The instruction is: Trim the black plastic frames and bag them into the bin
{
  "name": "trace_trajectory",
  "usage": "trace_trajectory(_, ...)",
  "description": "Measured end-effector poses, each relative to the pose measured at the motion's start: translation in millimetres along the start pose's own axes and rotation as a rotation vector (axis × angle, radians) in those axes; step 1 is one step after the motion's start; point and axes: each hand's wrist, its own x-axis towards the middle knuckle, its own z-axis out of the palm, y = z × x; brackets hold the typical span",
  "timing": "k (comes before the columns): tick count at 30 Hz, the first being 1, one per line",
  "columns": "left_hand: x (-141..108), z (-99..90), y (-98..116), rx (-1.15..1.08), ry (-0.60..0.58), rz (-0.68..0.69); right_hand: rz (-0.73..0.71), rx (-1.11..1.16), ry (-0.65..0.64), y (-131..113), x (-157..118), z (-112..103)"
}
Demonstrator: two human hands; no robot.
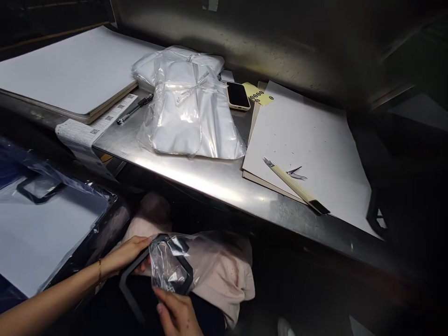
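A black angular plastic frame (130,291) is above my lap, its right part inside a clear plastic bag (164,266). My left hand (131,254) grips the frame near the bag's mouth, with some fingers hidden behind it. Lower down, my right hand (178,310) pinches the bag's near edge between thumb and fingers. Pale pink cloth (224,280) lies under the bag and over my knees.
On the metal bench (224,182) lie tied stacks of clear bags (196,116), a phone (238,95), a pen (135,109), a utility knife (297,186) and small snips (296,173) on white board (315,140). A lined box (52,228) at left holds another black frame (40,198).
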Motion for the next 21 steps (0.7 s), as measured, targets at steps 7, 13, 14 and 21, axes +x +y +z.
trace_trajectory(7, -12, -10.4, 8, 0.041, 0.057, -0.094, 0.09, 0.026, 0.085, -16, 51, -48)
trace_trajectory(13, -23, -12.3, 38, 0.118, 0.086, -0.01, -0.017, -0.041, 0.102, -44, 70, -90)
trace_trajectory(14, -25, -14.5, 42, 0.147, 0.094, 0.001, -0.045, -0.051, 0.101, -47, 72, -94)
trace_trajectory(21, -57, -31.2, 72, 0.382, 0.288, 0.174, -0.127, -0.103, 0.219, -58, 94, -111)
